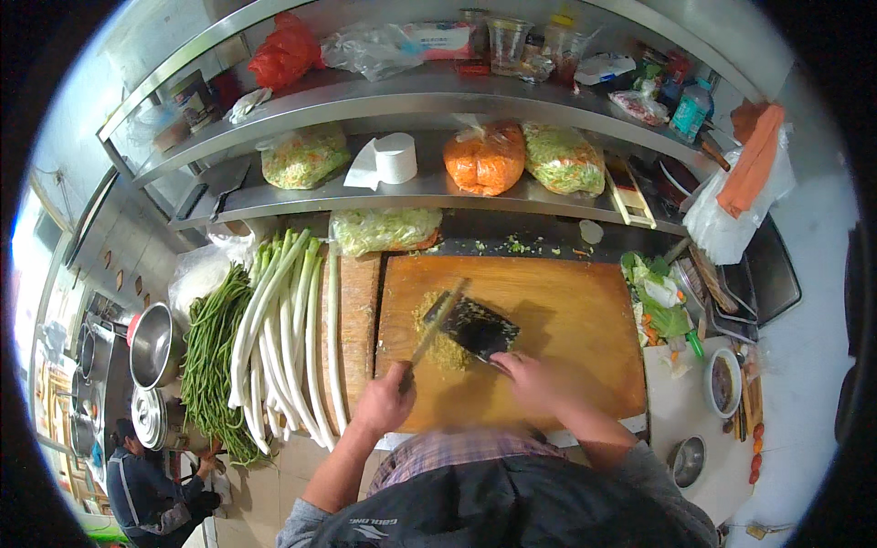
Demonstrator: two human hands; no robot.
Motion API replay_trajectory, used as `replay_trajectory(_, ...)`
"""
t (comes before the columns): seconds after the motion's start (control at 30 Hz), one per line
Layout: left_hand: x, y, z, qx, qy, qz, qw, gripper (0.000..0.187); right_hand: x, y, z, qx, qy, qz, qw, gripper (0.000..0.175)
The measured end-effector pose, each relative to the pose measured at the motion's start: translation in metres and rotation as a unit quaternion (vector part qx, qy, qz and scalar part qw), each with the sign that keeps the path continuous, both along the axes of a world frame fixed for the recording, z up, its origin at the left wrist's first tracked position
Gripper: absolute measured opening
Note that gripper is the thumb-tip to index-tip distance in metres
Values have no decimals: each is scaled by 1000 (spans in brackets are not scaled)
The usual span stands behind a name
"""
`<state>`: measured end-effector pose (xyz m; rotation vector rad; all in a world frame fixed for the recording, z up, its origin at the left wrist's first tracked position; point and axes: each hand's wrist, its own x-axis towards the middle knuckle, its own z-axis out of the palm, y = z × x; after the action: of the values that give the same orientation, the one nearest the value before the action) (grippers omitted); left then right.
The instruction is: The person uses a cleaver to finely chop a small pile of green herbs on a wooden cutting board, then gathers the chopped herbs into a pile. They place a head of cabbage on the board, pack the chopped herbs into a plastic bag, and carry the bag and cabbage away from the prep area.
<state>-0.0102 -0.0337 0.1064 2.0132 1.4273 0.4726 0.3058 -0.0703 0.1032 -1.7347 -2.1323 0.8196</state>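
On a wooden cutting board (pixel 582 329) lies a pile of finely minced yellowish food (pixel 435 346). My left hand (pixel 387 404) grips the handle of a knife (pixel 442 318), whose blade slants up over the pile, seen nearly edge-on. My right hand (pixel 531 380), somewhat blurred, is closed on the handle of a dark, broad-bladed cleaver (pixel 483 325). Minced bits stick to the cleaver's flat side. The two blades cross or overlap in view near the pile; whether they touch, I cannot tell.
Left of the board lie long leeks or scallions (pixel 294 342) and green long beans (pixel 216 356). Bagged shredded vegetables (pixel 387 229) rest behind. Vegetable scraps (pixel 658 301) and a sauce bowl (pixel 723 382) are at right. Steel shelves (pixel 425 198) span the back. Another person (pixel 147 486) is at lower left.
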Motion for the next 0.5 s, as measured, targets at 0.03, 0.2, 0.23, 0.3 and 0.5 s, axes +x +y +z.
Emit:
replay_trajectory(0.03,5,-6,2,-13,36,-23,999,33,2,1,-3,29,1,15,999,49)
replay_trajectory(0.2,34,-22,0,56,80,-160,982,34,-10,14,-21,-64,-157,60,984,32)
replay_trajectory(0.23,40,-25,-1,57,96,-159,981,33,-11,15,-22,-79,-186,71,977,29)
replay_trajectory(0.3,44,-25,-1,39,118,-165,978,29,-12,12,-24,-61,-113,61,990,27)
replay_trajectory(0.5,37,-18,-12,48,151,-142,977,30,-5,-4,-17,108,-36,84,990,25)
